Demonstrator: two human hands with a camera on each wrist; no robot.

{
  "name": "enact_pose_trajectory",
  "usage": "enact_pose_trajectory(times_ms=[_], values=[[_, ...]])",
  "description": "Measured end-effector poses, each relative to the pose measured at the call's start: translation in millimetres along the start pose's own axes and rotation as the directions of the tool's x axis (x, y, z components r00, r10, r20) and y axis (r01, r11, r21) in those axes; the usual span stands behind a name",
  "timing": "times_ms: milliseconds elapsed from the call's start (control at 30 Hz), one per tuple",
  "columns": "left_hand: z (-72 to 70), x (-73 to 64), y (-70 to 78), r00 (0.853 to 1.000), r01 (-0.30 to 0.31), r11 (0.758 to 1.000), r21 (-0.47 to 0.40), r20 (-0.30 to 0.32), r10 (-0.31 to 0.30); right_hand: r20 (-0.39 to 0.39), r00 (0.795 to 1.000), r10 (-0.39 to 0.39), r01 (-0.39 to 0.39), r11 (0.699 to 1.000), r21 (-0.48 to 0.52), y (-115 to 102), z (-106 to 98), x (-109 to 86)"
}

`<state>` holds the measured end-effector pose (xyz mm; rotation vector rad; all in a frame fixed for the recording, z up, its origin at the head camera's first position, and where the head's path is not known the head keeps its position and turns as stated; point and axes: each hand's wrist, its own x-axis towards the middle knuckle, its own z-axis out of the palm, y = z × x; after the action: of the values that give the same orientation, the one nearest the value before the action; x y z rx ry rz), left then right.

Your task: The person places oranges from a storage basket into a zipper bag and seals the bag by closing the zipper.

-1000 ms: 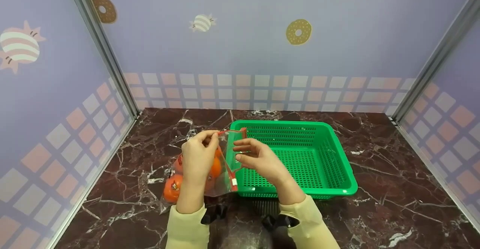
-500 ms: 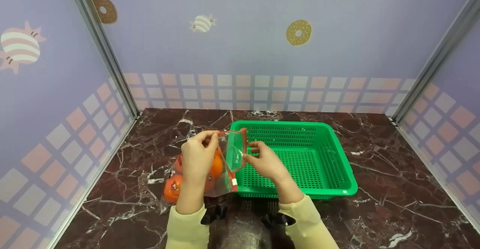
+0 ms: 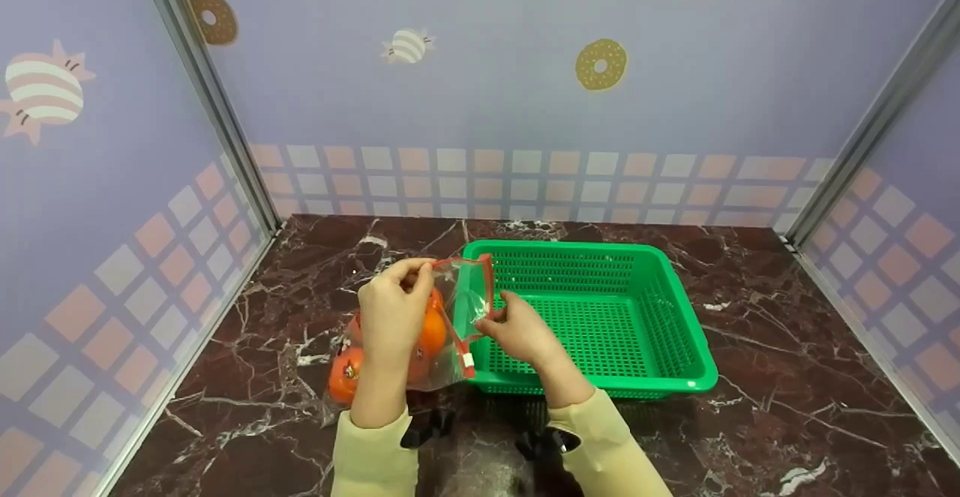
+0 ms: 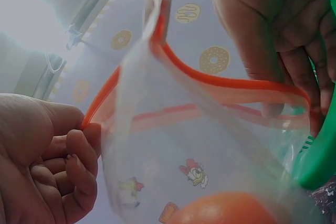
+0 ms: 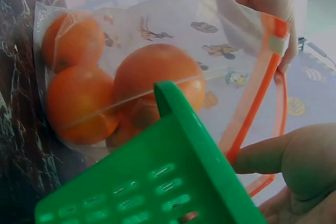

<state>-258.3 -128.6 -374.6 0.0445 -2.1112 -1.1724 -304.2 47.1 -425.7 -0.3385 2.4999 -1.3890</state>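
A clear zip bag (image 3: 444,378) with a red-orange zip edge and cartoon prints lies left of the green basket (image 3: 592,386). Several round orange fruits (image 5: 81,103) are inside it. Its mouth gapes, and the white slider (image 3: 469,360) sits at the near end of the zip. My left hand (image 3: 391,321) pinches one side of the mouth between thumb and fingers, clearly visible in the left wrist view. On the basket side, my right hand (image 3: 523,332) pinches the opposite edge, its thumb (image 5: 262,155) at the zip strip. In the head view my left hand covers part of the fruits.
The basket's left rim stands close beside the bag mouth, partly under it. Beneath everything is a dark red marbled tabletop (image 3: 787,332). Patterned panels (image 3: 525,107) enclose the back and both sides.
My right hand has closed from loosely spread fingers to a pinch on the bag's right edge, shifting slightly down and left lately. My left hand has stayed almost where it was.
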Motion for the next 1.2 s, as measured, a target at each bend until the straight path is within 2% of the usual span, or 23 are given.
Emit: enact_pose_trajectory(times_ms=[200,433,633,767,900,1000,1200], values=[[-2.7,-0.2,1.0,1.000,0.006,1.000,0.000,-0.009,-0.006,-0.049,0.999,-0.024,0.028,0.996,0.083,0.3,0.2,2.8],[-5.5,1.4,0.4,0.999,0.034,0.999,0.010,-0.042,-0.033,-0.017,0.999,-0.029,0.030,0.996,0.089,-3.1,-1.1,-0.5],[-8.8,2.9,-0.4,0.998,0.030,1.000,0.010,-0.055,-0.029,-0.006,0.997,-0.071,0.071,0.990,0.120,-16.6,-4.1,-2.5],[-15.7,6.4,-2.0,0.997,0.046,0.999,0.015,-0.066,-0.045,-0.004,0.994,-0.107,0.106,0.981,0.160,-33.2,-6.2,-0.7],[-27.5,17.4,-2.4,0.995,0.072,0.996,0.043,-0.070,-0.069,-0.005,0.990,-0.142,0.140,0.976,0.166,-54.8,-8.1,5.5],[-38.2,29.0,-1.8,0.992,0.114,0.991,0.063,-0.062,-0.110,-0.013,0.989,-0.147,0.148,0.977,0.153,-73.2,-10.1,13.5],[-58.6,50.3,-4.5,0.973,0.230,0.972,0.054,-0.041,-0.228,-0.014,0.988,-0.152,0.152,0.984,0.092,-114.1,-12.6,32.8]])
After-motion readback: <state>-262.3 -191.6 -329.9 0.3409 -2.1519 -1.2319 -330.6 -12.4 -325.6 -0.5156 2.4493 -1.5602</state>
